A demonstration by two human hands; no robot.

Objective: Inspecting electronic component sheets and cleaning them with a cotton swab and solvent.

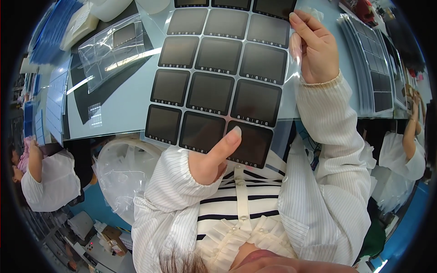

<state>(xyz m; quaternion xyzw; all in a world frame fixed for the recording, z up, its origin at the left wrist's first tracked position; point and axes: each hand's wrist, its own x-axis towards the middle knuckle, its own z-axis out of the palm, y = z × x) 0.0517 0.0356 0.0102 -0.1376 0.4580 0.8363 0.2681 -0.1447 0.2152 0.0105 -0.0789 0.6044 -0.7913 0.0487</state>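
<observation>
I hold up a clear sheet of dark rectangular panels [214, 55], set in rows of three with rounded corners and small marks along each lower edge. My left hand [213, 157] grips its near edge, thumb lying on top of a corner panel and the other fingers hidden beneath. At the upper right edge, my right hand [315, 48] pinches the sheet's side between thumb and fingers. A strip of shiny clear film [293, 61] shows along that edge below the fingers; whether it is part of the sheet I cannot tell. The sheet's far end runs out of view.
A pale table [123, 116] lies beneath, with a clear plastic sleeve [111, 50] over a black sheet [84, 102]. A stack of similar sheets [371, 63] stands at right. A bin lined with clear plastic [125, 168] is at left. People sit on both sides.
</observation>
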